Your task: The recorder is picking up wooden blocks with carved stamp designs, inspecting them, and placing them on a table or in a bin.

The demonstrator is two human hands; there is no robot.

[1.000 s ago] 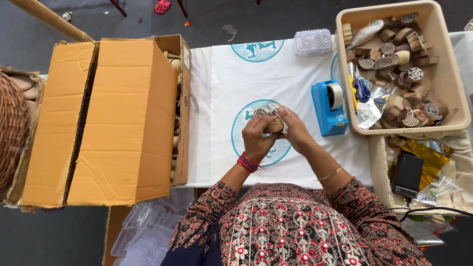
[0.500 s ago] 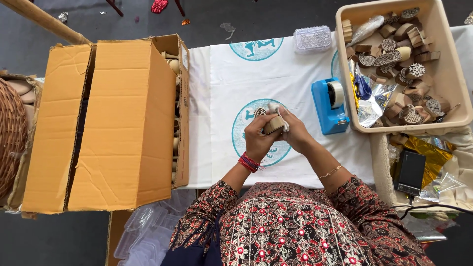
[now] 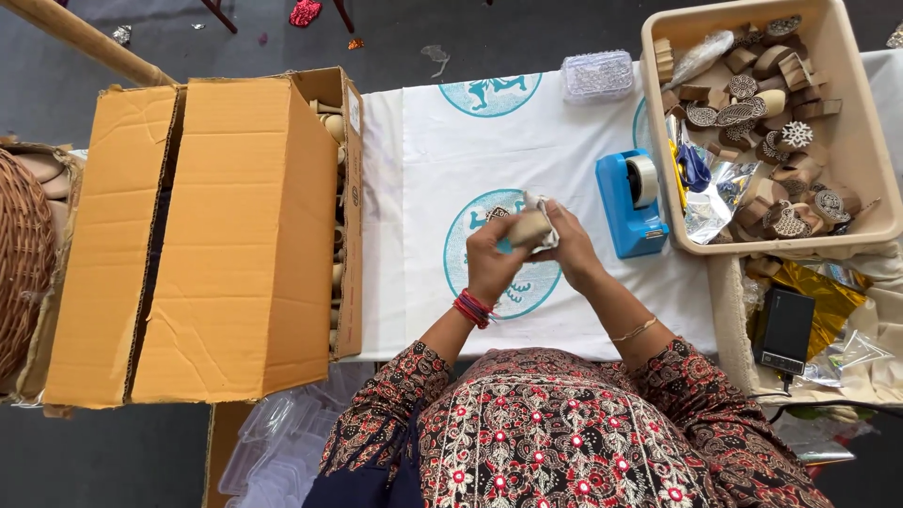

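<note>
My left hand (image 3: 491, 256) grips a small carved wooden block (image 3: 527, 229) over the middle of the white printed cloth (image 3: 442, 169). My right hand (image 3: 571, 247) presses a crumpled white rag (image 3: 542, 209) against the block's top. Both hands meet above a round teal print on the cloth. Red bangles circle my left wrist, and a thin chain sits on my right forearm.
A large open cardboard box (image 3: 202, 235) with wooden pieces inside stands left. A blue tape dispenser (image 3: 632, 202) sits right of my hands. The beige tub (image 3: 861, 141) at right holds several carved wooden blocks. A clear plastic box (image 3: 597, 75) lies far; a black device (image 3: 784, 329) right.
My hands have turned the block slightly and the rag has shifted over it. They stay over the same teal print.
</note>
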